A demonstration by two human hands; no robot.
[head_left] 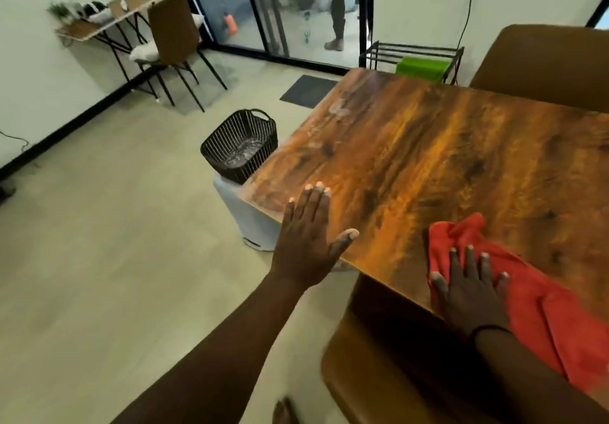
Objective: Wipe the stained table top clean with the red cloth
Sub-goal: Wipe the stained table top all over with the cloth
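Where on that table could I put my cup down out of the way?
Most of the table is bare: the whole middle and the far side towards the brown chair. The near edge is taken: left hand at the corner, right hand flat on the red cloth.

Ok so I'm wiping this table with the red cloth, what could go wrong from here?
The pale stains sit along the far left edge, away from the red cloth under your right hand, so they could get missed. Part of the cloth trails off the table top's near edge and might slip off. Crumbs pushed over the left edge may miss the basket and land on the floor.
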